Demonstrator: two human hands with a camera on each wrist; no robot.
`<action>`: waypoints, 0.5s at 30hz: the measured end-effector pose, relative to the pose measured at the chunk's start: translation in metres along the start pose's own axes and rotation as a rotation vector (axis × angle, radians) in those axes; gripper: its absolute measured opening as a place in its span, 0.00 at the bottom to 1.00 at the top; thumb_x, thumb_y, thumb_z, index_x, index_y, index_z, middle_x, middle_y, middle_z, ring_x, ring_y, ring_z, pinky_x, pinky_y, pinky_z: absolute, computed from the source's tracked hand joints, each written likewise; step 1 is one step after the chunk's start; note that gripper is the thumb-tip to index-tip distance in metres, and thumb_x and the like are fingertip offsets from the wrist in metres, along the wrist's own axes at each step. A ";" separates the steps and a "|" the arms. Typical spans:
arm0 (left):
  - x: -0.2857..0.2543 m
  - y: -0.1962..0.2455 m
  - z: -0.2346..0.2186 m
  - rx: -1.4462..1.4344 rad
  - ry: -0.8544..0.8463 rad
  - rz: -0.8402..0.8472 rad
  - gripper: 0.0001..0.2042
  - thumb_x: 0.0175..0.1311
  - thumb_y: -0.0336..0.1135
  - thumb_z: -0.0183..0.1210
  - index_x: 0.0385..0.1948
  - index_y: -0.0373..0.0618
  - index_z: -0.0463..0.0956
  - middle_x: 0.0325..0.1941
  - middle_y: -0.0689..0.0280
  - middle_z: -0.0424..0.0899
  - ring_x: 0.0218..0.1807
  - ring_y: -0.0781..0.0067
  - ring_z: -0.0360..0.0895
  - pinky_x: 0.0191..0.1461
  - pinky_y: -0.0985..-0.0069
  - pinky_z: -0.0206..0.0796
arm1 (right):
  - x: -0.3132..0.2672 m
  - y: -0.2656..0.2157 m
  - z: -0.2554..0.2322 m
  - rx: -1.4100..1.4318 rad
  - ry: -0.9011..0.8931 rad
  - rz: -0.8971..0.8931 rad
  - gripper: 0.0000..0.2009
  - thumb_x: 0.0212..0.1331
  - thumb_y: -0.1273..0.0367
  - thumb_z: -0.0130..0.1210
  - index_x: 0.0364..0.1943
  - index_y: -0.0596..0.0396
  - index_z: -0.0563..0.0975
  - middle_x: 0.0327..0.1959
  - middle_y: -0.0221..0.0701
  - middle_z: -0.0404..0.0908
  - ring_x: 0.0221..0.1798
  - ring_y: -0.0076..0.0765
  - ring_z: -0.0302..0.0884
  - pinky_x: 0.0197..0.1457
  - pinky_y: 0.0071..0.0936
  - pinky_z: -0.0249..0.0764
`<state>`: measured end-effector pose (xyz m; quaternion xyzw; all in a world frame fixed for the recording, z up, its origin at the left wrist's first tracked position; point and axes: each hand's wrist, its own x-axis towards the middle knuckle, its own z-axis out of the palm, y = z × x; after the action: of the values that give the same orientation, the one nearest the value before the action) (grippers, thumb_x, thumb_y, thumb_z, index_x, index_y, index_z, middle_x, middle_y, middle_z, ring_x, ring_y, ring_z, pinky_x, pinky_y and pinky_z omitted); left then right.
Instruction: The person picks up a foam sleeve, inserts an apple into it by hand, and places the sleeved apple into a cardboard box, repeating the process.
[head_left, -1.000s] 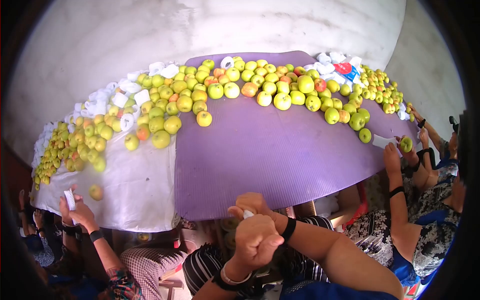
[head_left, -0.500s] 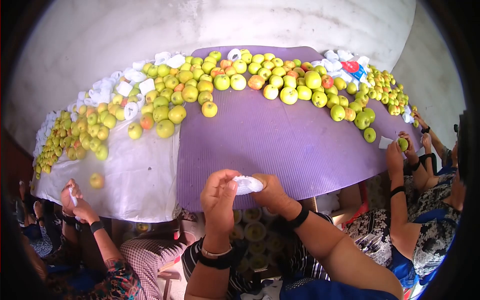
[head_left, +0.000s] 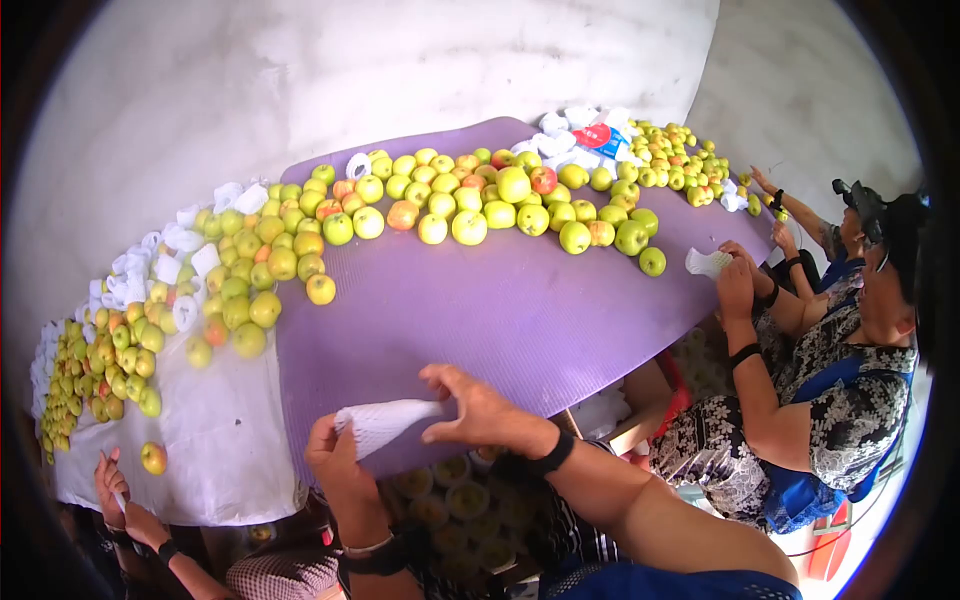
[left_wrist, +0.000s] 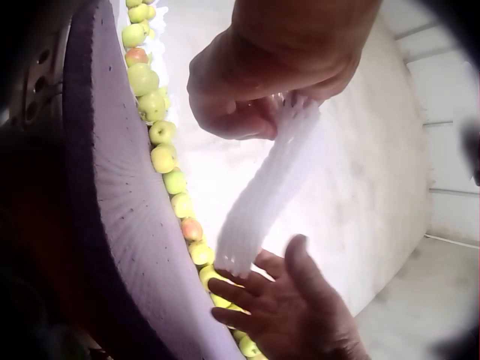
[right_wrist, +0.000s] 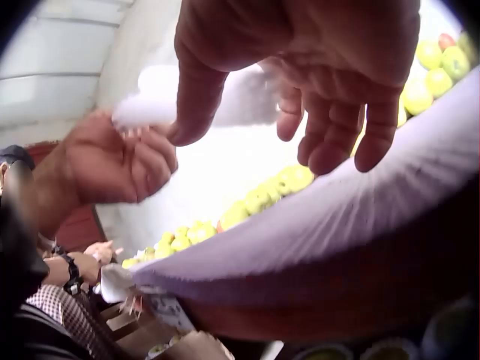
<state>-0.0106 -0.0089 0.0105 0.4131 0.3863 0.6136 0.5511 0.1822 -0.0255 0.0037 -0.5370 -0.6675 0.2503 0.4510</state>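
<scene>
A white foam fruit net [head_left: 385, 425] stretches out flat over the near edge of the purple mat. One end is pinched between the thumb and fingers of my left hand [head_left: 340, 465]. My right hand [head_left: 490, 412] is spread at the net's other end, fingers apart. From the left wrist view, the net [left_wrist: 266, 191] looks like a long ribbed tube, and its free end overlaps the fingers of the right hand [left_wrist: 300, 304]. In the right wrist view, the right thumb crosses in front of the net, close to the left hand [right_wrist: 120, 165].
Yellow-green apples [head_left: 469, 227] lie heaped along the back of the purple mat [head_left: 430, 310] and the white sheet [head_left: 220, 440]. White foam nets [head_left: 130, 275] are piled among them. People work on both sides; the one at right holds a white net [head_left: 708, 263]. Packed fruit [head_left: 467, 500] stands below the table edge.
Earlier the net was bunched up between both hands. Now it is drawn out long, the right hand has let go and spread, and the left hand sits further left. The head view has turned rightward.
</scene>
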 end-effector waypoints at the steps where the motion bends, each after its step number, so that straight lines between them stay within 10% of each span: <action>1: 0.002 -0.003 -0.003 -0.008 0.082 0.004 0.03 0.59 0.26 0.52 0.32 0.40 0.73 0.29 0.68 0.78 0.30 0.81 0.74 0.33 0.84 0.64 | 0.003 -0.002 -0.012 -0.006 0.001 -0.007 0.25 0.46 0.60 0.63 0.47 0.57 0.71 0.36 0.43 0.77 0.39 0.44 0.76 0.43 0.35 0.73; 5: 0.008 -0.009 -0.014 -0.002 0.156 0.043 0.02 0.60 0.28 0.52 0.31 0.42 0.73 0.29 0.69 0.78 0.28 0.83 0.74 0.29 0.87 0.64 | 0.039 0.026 -0.066 -0.162 0.268 0.329 0.29 0.46 0.60 0.63 0.50 0.62 0.69 0.46 0.48 0.72 0.52 0.49 0.69 0.54 0.36 0.68; 7: 0.010 -0.010 -0.015 -0.008 0.210 0.094 0.02 0.61 0.28 0.52 0.31 0.42 0.73 0.29 0.70 0.78 0.28 0.83 0.75 0.27 0.87 0.65 | 0.056 0.094 -0.094 -0.758 0.427 0.036 0.27 0.46 0.61 0.61 0.50 0.62 0.69 0.51 0.49 0.69 0.56 0.53 0.65 0.57 0.39 0.64; 15: 0.012 -0.005 -0.019 -0.056 0.196 0.070 0.03 0.59 0.25 0.51 0.31 0.36 0.72 0.32 0.64 0.77 0.34 0.76 0.75 0.39 0.79 0.69 | 0.097 0.160 -0.193 -0.987 0.498 0.392 0.31 0.52 0.57 0.55 0.59 0.53 0.61 0.63 0.46 0.56 0.66 0.56 0.48 0.64 0.51 0.53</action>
<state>-0.0268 0.0037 -0.0003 0.3486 0.4063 0.6806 0.5002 0.4274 0.0849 -0.0044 -0.8395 -0.4674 -0.1452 0.2360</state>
